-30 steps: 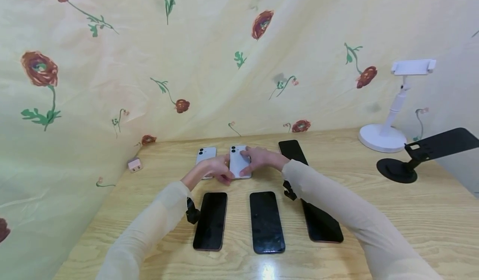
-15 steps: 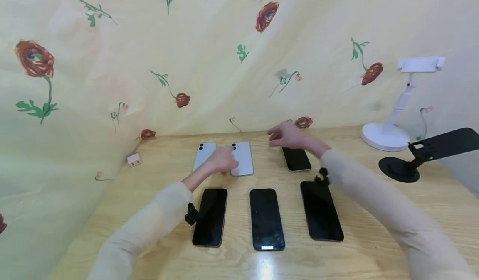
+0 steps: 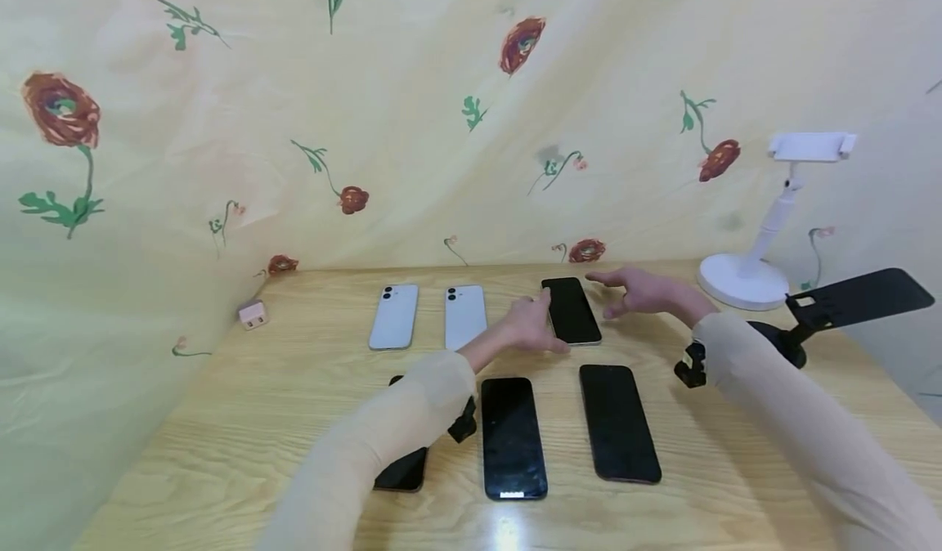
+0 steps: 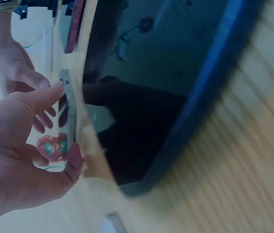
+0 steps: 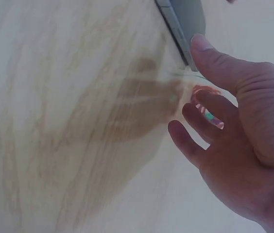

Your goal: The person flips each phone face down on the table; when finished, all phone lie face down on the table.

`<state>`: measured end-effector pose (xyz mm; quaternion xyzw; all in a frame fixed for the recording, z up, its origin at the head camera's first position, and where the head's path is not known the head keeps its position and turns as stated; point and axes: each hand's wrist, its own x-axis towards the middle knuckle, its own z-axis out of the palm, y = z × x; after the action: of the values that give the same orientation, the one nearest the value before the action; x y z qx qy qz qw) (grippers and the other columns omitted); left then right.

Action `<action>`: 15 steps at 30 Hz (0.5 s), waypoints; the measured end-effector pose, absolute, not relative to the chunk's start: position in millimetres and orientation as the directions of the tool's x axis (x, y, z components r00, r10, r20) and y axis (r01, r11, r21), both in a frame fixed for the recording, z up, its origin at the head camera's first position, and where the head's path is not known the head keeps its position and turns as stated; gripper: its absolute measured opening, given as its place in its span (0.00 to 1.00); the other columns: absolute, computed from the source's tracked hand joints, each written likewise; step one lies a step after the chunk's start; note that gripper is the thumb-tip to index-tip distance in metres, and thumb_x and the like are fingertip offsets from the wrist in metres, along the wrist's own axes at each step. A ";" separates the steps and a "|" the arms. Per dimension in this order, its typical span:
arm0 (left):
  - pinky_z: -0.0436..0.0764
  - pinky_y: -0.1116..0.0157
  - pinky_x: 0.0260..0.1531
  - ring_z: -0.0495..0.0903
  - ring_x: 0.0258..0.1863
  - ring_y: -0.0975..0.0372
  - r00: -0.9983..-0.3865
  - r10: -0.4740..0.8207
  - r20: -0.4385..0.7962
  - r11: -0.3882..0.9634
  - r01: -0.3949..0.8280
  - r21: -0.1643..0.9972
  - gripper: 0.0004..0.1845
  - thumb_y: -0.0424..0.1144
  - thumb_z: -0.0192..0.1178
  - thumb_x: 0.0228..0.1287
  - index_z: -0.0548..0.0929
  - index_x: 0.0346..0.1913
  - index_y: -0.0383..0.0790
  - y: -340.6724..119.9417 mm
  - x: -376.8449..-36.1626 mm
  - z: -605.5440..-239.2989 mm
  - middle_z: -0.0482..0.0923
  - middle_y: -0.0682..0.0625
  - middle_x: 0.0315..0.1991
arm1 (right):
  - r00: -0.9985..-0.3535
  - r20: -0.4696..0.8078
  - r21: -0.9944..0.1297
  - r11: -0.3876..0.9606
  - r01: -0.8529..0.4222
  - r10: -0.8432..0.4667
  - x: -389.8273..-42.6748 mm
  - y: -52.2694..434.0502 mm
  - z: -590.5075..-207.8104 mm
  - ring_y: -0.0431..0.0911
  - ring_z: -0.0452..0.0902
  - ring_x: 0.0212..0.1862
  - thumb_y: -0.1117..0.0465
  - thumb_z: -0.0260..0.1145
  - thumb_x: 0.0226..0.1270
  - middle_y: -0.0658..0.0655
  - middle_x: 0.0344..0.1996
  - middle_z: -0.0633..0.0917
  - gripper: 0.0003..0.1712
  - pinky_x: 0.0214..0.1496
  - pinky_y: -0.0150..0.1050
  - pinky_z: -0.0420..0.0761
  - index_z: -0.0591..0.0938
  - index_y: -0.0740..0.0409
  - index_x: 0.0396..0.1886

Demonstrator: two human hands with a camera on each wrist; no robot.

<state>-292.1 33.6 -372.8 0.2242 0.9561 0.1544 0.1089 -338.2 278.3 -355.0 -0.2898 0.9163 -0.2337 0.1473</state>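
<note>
A black-screened phone [image 3: 571, 311] lies face up at the back right of the wooden table [image 3: 736, 420]. My left hand [image 3: 540, 330] reaches across and touches that phone's near left edge with thumb and fingers; in the left wrist view my left hand [image 4: 61, 126] meets the phone [image 4: 68, 121] edge-on. My right hand [image 3: 625, 289] hovers just right of the phone with fingers spread and holds nothing. In the right wrist view my right hand [image 5: 195, 97] has its thumb close to the phone's corner [image 5: 185, 19]. Two white phones [image 3: 393, 315] [image 3: 465, 315] lie face down to the left.
Three dark phones lie in a front row: one under my left sleeve [image 3: 401, 469], a middle one [image 3: 512, 436] and a right one [image 3: 618, 422]. A white stand [image 3: 780, 224] and a black stand [image 3: 846, 302] occupy the right. A pink plug [image 3: 253, 315] sits left, near the floral cloth.
Both hands left the middle white phone. My left hand moved right to the black phone's left edge. My right hand went past that phone and now hovers at its right side.
</note>
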 end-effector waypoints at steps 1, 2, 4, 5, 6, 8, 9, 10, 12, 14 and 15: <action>0.68 0.61 0.65 0.60 0.72 0.50 -0.877 0.458 -0.144 0.851 0.385 0.358 0.58 0.59 0.70 0.59 0.47 0.80 0.37 36.2 -292.4 -374.9 0.64 0.38 0.72 | -0.789 -0.135 -0.514 0.723 -0.461 -0.599 -338.6 278.4 -357.1 0.71 0.55 0.70 0.63 0.72 0.65 0.77 0.70 0.62 0.46 0.67 0.66 0.59 0.59 0.72 0.75; 0.67 0.59 0.66 0.58 0.73 0.49 -0.881 0.451 -0.146 0.848 0.372 0.378 0.59 0.59 0.71 0.58 0.46 0.81 0.39 38.4 -292.6 -376.5 0.60 0.37 0.74 | -0.789 -0.133 -0.512 0.724 -0.463 -0.600 -339.1 278.0 -358.7 0.71 0.55 0.70 0.63 0.72 0.65 0.77 0.69 0.63 0.46 0.67 0.66 0.59 0.58 0.71 0.75; 0.65 0.57 0.67 0.54 0.74 0.48 -0.884 0.445 -0.146 0.841 0.356 0.408 0.60 0.58 0.72 0.57 0.46 0.81 0.40 41.4 -293.3 -379.3 0.54 0.36 0.76 | -0.790 -0.137 -0.503 0.729 -0.464 -0.598 -340.1 275.9 -360.4 0.71 0.56 0.70 0.63 0.73 0.64 0.76 0.70 0.63 0.47 0.68 0.66 0.59 0.59 0.70 0.76; 0.64 0.57 0.67 0.53 0.75 0.48 -0.887 0.438 -0.146 0.838 0.345 0.422 0.60 0.58 0.72 0.56 0.46 0.81 0.41 42.3 -293.6 -380.5 0.52 0.36 0.77 | -0.792 -0.145 -0.498 0.735 -0.460 -0.593 -340.6 274.4 -361.1 0.71 0.56 0.70 0.62 0.73 0.63 0.75 0.70 0.63 0.47 0.68 0.65 0.59 0.59 0.69 0.76; 0.64 0.56 0.68 0.52 0.75 0.47 -0.889 0.434 -0.146 0.836 0.337 0.432 0.60 0.58 0.72 0.56 0.45 0.81 0.42 43.0 -294.1 -381.6 0.50 0.36 0.77 | -0.790 -0.156 -0.493 0.739 -0.458 -0.594 -341.3 273.1 -361.9 0.70 0.56 0.70 0.62 0.74 0.62 0.75 0.70 0.63 0.48 0.68 0.65 0.59 0.59 0.69 0.76; 0.64 0.56 0.68 0.52 0.75 0.47 -0.892 0.428 -0.147 0.831 0.325 0.451 0.60 0.58 0.73 0.56 0.45 0.81 0.42 44.1 -294.8 -383.4 0.50 0.36 0.77 | -0.788 -0.183 -0.487 0.750 -0.447 -0.588 -342.1 270.6 -363.3 0.69 0.55 0.71 0.62 0.75 0.61 0.74 0.71 0.63 0.49 0.68 0.65 0.59 0.58 0.67 0.77; 0.64 0.56 0.68 0.52 0.75 0.48 -0.892 0.427 -0.147 0.829 0.322 0.456 0.60 0.58 0.73 0.56 0.46 0.81 0.42 44.5 -295.0 -384.3 0.50 0.37 0.77 | -0.788 -0.197 -0.480 0.758 -0.442 -0.584 -342.7 270.0 -364.5 0.69 0.54 0.72 0.62 0.75 0.61 0.73 0.71 0.63 0.50 0.68 0.64 0.59 0.58 0.67 0.77; 0.64 0.56 0.67 0.52 0.75 0.48 -0.892 0.428 -0.147 0.828 0.322 0.460 0.60 0.58 0.73 0.56 0.46 0.81 0.42 44.8 -295.2 -385.0 0.50 0.37 0.77 | -0.787 -0.210 -0.474 0.764 -0.437 -0.580 -342.7 269.6 -365.6 0.68 0.54 0.72 0.62 0.75 0.60 0.73 0.71 0.62 0.51 0.69 0.64 0.59 0.58 0.66 0.77; 0.64 0.57 0.67 0.55 0.74 0.48 -0.889 0.435 -0.142 0.823 0.329 0.464 0.58 0.57 0.72 0.57 0.47 0.81 0.41 45.5 -295.7 -386.1 0.52 0.38 0.77 | -0.782 -0.229 -0.462 0.772 -0.436 -0.579 -342.6 269.7 -367.5 0.68 0.53 0.72 0.61 0.76 0.60 0.73 0.72 0.61 0.52 0.69 0.64 0.58 0.57 0.66 0.77; 0.65 0.58 0.67 0.56 0.73 0.49 -0.887 0.443 -0.133 0.820 0.341 0.460 0.56 0.56 0.72 0.58 0.50 0.80 0.40 46.5 -296.1 -387.0 0.53 0.38 0.76 | -0.782 -0.246 -0.455 0.781 -0.428 -0.572 -342.0 270.8 -369.0 0.69 0.52 0.72 0.61 0.76 0.60 0.74 0.72 0.60 0.53 0.69 0.65 0.58 0.56 0.65 0.78; 0.65 0.59 0.67 0.57 0.73 0.49 -0.884 0.449 -0.129 0.820 0.350 0.454 0.55 0.56 0.72 0.58 0.51 0.80 0.39 47.1 -296.4 -387.6 0.54 0.38 0.76 | -0.783 -0.256 -0.454 0.786 -0.420 -0.566 -341.4 271.6 -369.5 0.69 0.51 0.73 0.60 0.76 0.59 0.75 0.72 0.59 0.54 0.69 0.65 0.57 0.56 0.64 0.78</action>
<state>-296.4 47.1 -387.6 0.2107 0.9468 0.2138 0.1156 -341.4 271.6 -369.5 -0.2665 0.9250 -0.1898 0.1930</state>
